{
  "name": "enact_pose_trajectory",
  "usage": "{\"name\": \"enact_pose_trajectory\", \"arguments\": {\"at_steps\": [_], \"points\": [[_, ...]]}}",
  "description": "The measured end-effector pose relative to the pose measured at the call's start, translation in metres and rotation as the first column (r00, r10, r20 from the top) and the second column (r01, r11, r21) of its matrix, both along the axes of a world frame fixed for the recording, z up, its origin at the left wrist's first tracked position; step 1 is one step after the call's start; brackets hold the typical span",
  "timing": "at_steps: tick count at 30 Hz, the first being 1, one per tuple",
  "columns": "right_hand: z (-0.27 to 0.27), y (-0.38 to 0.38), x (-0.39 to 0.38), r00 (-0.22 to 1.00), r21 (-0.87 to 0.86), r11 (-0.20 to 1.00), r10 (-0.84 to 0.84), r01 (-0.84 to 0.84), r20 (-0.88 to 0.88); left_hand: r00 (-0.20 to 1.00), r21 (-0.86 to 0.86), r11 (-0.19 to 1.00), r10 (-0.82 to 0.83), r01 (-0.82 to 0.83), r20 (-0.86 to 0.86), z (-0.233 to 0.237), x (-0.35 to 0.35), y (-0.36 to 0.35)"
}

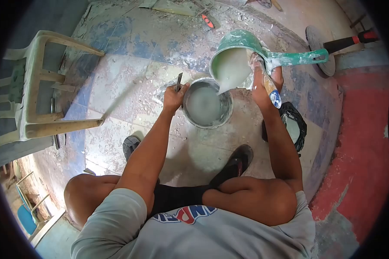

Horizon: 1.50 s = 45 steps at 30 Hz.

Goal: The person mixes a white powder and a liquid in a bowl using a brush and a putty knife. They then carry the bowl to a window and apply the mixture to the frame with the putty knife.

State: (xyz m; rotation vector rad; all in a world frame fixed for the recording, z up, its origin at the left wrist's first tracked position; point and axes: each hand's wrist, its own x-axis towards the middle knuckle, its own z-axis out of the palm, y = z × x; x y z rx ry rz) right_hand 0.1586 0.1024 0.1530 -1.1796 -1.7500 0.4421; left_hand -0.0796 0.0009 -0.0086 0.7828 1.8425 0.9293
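Note:
My right hand [263, 86] is closed at the green plastic dipper [235, 39], beside the base of its handle. A putty knife with a pale handle and a blue-and-white end [273, 94] is in the same hand. The dipper is tilted left, and whitish watery liquid [231, 71] reaches its lower lip, over the round bucket [230, 113]. Cloudy grey liquid [203, 105] lies in the bucket. My left hand [173, 98] is closed on a thin dark flat tool [179, 81] at the bucket's left rim; its lower part is hidden by the fingers.
Left stands a dirty white plastic chair [39, 86]. Right of the bucket is a black plastic bag [294, 123] with pale contents. An orange-and-black tool [208, 21] lies among rubble ahead. Farther right, a round disc [320, 49] sits near a black-and-red handle [350, 42].

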Motion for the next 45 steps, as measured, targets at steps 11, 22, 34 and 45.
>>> {"name": "enact_pose_trajectory", "arguments": {"at_steps": [11, 22, 34, 45], "points": [[-0.016, 0.013, 0.021, 0.882, -0.522, 0.851, -0.202, -0.058, -0.427, 0.989, 0.063, 0.998, -0.032, 0.023, 0.144, -0.009, -0.009, 0.001], [-0.122, 0.032, 0.084, 0.829, -0.648, 0.757, -0.413, 0.081, -0.378, 0.959, -0.168, 0.946, -0.282, 0.275, -0.013, 0.020, -0.020, 0.004], [-0.122, 0.018, 0.095, 0.804, -0.788, 0.615, -0.454, -0.028, -0.383, 0.933, -0.058, 0.932, -0.355, 0.358, 0.056, 0.017, 0.032, 0.014], [0.069, -0.122, 0.203, 0.917, -0.771, 0.551, 0.024, 0.319, 0.397, 0.833, -0.067, 0.830, -0.552, 0.554, 0.040, 0.033, 0.126, 0.025]]}}
